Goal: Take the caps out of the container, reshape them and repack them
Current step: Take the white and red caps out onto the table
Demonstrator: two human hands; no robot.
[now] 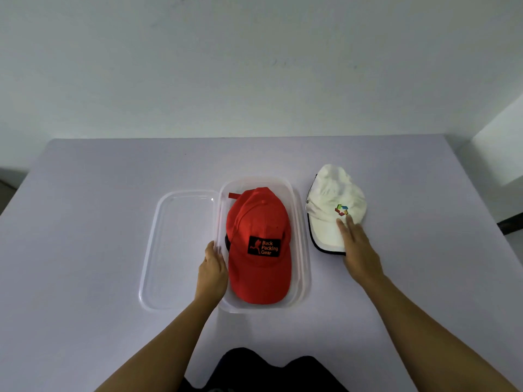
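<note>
A red cap (259, 244) with a black "Back Packing Gear" patch lies inside a clear plastic container (301, 222) at the table's middle. A dark edge of something shows under the red cap at its left. My left hand (212, 271) grips the container's left rim, with fingers curled over the wall. To the right, on the table, lies a white cap (331, 205) with a coloured logo and a dark-trimmed brim. My right hand (357, 250) rests flat on that brim with straight fingers.
The container's clear lid (175, 247) lies on the table (99, 222) directly left of the container, touching it. The table ends at a white wall behind. A dark garment (263, 372) shows at the bottom edge near my body.
</note>
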